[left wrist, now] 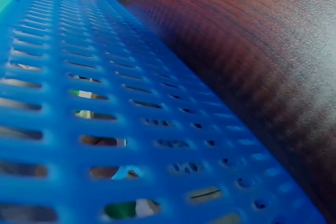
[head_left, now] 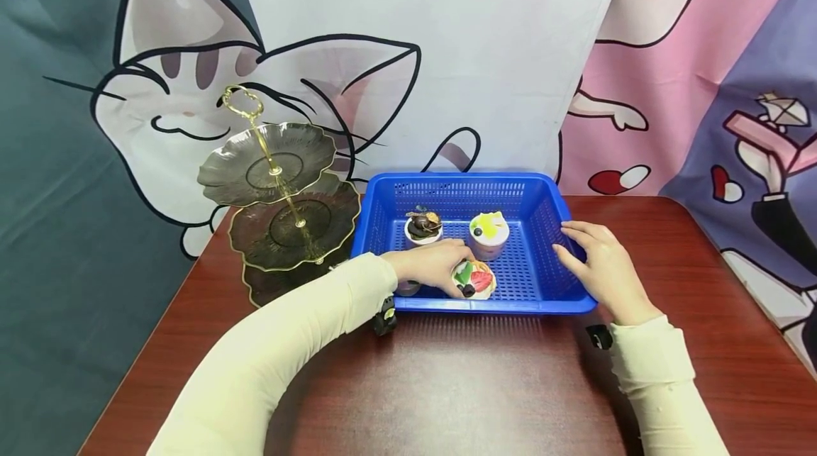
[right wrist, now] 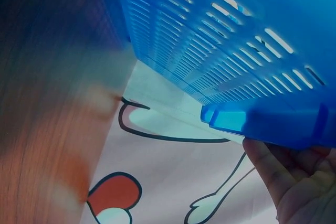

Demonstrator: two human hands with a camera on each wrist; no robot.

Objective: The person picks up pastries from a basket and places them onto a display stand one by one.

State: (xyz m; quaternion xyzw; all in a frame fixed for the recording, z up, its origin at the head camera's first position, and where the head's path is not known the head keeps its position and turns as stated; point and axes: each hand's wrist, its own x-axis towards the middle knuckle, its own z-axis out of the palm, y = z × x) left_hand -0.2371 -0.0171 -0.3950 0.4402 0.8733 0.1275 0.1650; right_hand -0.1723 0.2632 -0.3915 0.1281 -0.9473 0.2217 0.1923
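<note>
My left hand (head_left: 437,264) reaches into the blue plastic basket (head_left: 536,306) and holds a dessert cup (head_left: 483,284) topped with a strawberry slice, a green piece and a dark berry. Behind that hand stands a chocolate-topped dessert cup (head_left: 423,227). To its right is a white dessert cup (head_left: 489,232) with a yellow topping. Part of another cup (head_left: 408,288) shows beneath the left wrist. My right hand (head_left: 603,268) rests at the basket's right rim, fingers extended over it. In the left wrist view the basket wall (left wrist: 58,129) hides the left hand.
A two-tier dark stand (head_left: 290,232) with gold edges and a gold handle stands left of the basket, touching or close to it. Everything sits on a reddish-brown wooden table (head_left: 472,385). A cartoon-printed cloth (head_left: 498,59) hangs behind the table.
</note>
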